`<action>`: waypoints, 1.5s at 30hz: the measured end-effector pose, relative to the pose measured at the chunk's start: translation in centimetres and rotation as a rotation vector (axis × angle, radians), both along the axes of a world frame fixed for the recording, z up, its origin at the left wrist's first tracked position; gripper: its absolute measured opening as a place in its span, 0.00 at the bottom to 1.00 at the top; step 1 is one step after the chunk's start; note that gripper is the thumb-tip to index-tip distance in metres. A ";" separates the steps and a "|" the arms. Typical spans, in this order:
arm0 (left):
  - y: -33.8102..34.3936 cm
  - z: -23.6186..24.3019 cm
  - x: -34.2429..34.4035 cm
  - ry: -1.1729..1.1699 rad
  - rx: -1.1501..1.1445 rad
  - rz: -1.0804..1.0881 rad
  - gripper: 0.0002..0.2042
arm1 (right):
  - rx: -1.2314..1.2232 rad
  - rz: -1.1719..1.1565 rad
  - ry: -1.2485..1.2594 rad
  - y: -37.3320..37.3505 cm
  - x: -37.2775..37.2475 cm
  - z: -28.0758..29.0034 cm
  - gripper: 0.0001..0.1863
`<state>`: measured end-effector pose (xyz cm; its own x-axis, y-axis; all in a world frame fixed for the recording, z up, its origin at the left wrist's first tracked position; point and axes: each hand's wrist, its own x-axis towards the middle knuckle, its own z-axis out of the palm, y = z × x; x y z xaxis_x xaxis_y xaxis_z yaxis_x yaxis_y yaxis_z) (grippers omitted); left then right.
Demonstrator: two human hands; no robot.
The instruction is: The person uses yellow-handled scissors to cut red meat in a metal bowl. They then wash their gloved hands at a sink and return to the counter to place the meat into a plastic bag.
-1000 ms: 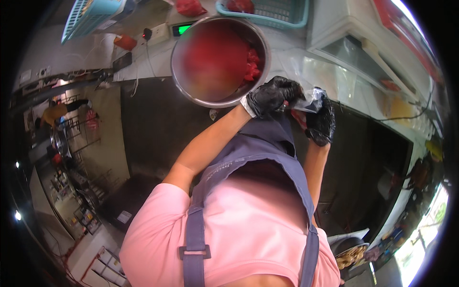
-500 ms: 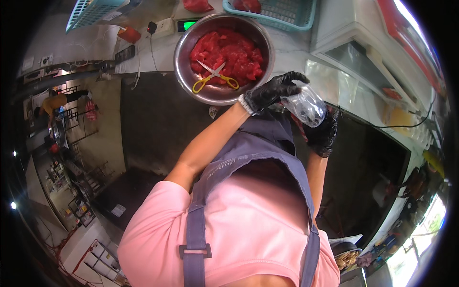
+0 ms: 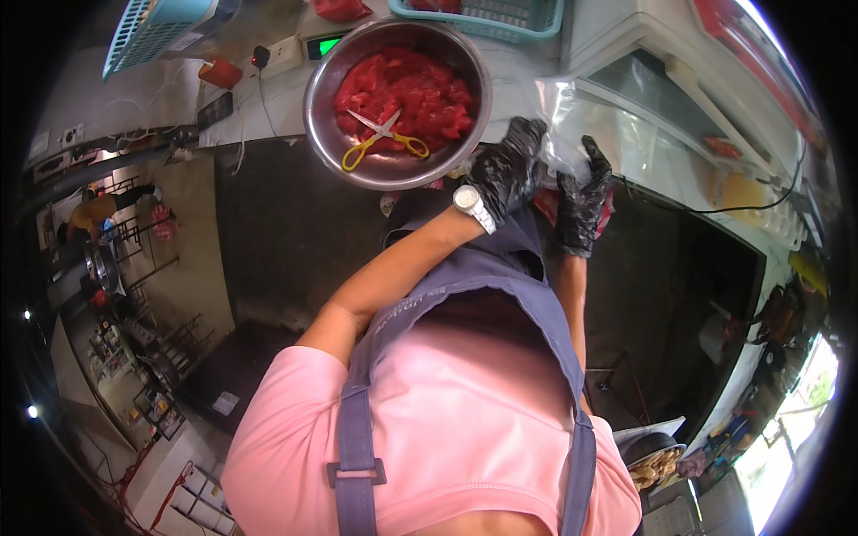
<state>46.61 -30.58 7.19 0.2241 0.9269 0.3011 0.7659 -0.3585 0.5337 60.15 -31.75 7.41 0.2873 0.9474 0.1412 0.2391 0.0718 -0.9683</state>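
Note:
A clear plastic bag (image 3: 563, 134) stretches between my two hands, its upper part spread toward the counter. My left hand (image 3: 508, 168), in a black glove with a pale watch at the wrist, pinches the bag's left side. My right hand (image 3: 581, 205), also black-gloved, grips its lower right side, one finger extended along it. Left of my hands is a steel bowl (image 3: 319, 147) of raw red meat (image 3: 407, 89). Scissors with yellow handles (image 3: 384, 138) lie open on the meat. Something red and white (image 3: 547, 204) shows partly behind my hands; its kind is hidden.
A scale with a green display (image 3: 329, 46) sits behind the bowl. A blue basket (image 3: 527, 31) and a red bag (image 3: 341, 9) are farther back. On the right stands a white cabinet (image 3: 626, 54), with a black cable (image 3: 715, 210) below it. Another person (image 3: 94, 210) works far left.
The bag has swung from a crumpled, lower position to standing upright toward the counter. My left hand has turned and drawn back from beside the bowl; my right hand has shifted slightly left and up.

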 end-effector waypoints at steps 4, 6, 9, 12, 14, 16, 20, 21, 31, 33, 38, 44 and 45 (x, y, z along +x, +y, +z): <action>-2.8 -3.3 1.1 0.102 -0.140 -0.070 0.23 | 0.073 -0.114 -0.531 0.6 -1.0 2.9 0.26; -1.5 -3.0 1.1 0.077 -0.387 -0.114 0.21 | 0.086 0.025 -0.384 -0.1 -1.1 4.2 0.25; 1.6 -2.2 -1.2 0.397 0.020 -0.311 0.15 | -0.010 0.048 -0.531 -1.7 -0.2 0.7 0.32; 1.2 1.6 0.0 0.207 0.054 -0.071 0.12 | -0.111 -0.004 -0.359 -1.5 0.6 -1.9 0.36; 0.8 1.9 -0.7 0.128 -0.179 0.024 0.12 | -0.164 -0.050 0.130 -0.3 0.8 1.5 0.36; -1.1 -2.3 -1.2 0.211 -0.287 -0.051 0.15 | 0.010 0.043 0.271 0.2 0.6 1.6 0.34; 0.5 -4.7 -1.7 0.649 -0.107 0.087 0.26 | -0.269 0.024 -0.169 1.0 1.6 -3.0 0.29; 2.7 -1.6 -1.1 0.519 -0.398 0.107 0.30 | -0.390 0.092 -0.311 1.2 2.3 -4.5 0.28; 3.6 -9.6 1.9 0.620 -0.012 -0.209 0.34 | -0.444 0.223 -0.401 9.7 2.3 -18.0 0.41; 3.7 -11.9 1.6 0.744 -0.027 -0.240 0.34 | -0.456 0.218 -0.316 9.5 1.5 -18.2 0.45; 4.6 -14.6 2.3 0.780 -0.384 -0.203 0.30 | -0.420 0.318 -0.355 7.3 3.0 -16.5 0.56; 6.7 -17.4 2.3 0.686 -0.321 0.023 0.25 | -0.171 0.146 -0.536 4.8 5.3 -15.6 0.44; 7.3 -17.3 2.6 0.790 -0.338 -0.010 0.26 | -0.159 -0.011 -0.761 4.8 5.1 -16.0 0.43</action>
